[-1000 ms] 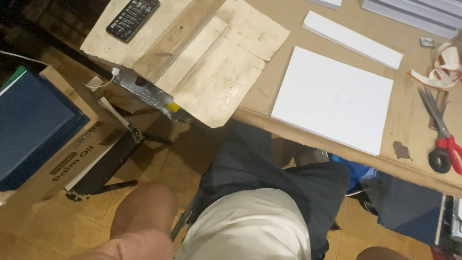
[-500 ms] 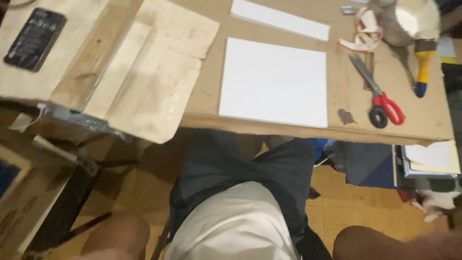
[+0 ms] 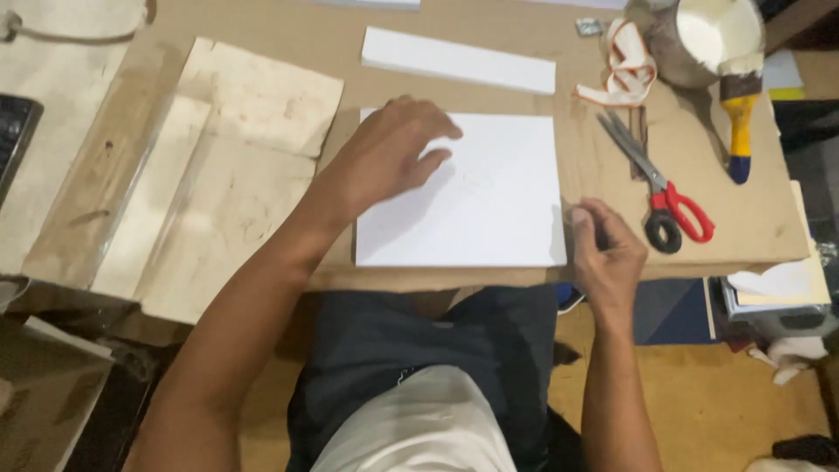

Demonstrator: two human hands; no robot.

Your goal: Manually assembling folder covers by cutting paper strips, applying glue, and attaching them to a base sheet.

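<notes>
Both hands have come into view: left hand (image 3: 384,157) lies with fingers spread on the white sheet (image 3: 489,210) mid-frame; right hand (image 3: 603,249), fingers curled narrow, touches its right edge.

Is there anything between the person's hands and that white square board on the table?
Nothing visible. The left hand already rests on the white board, and the right hand is at its right edge. The scissors lie off to the right.

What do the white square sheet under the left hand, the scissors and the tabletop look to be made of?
White square sheet: likely foam board or thick card, matte, with crisp edges that look to have some thickness. It lies under the left hand. Scissors: bare grey metal blades, glossy red and black plastic handles. Tabletop: seemingly brown cardboard or fibreboard, dull and stained.
</notes>
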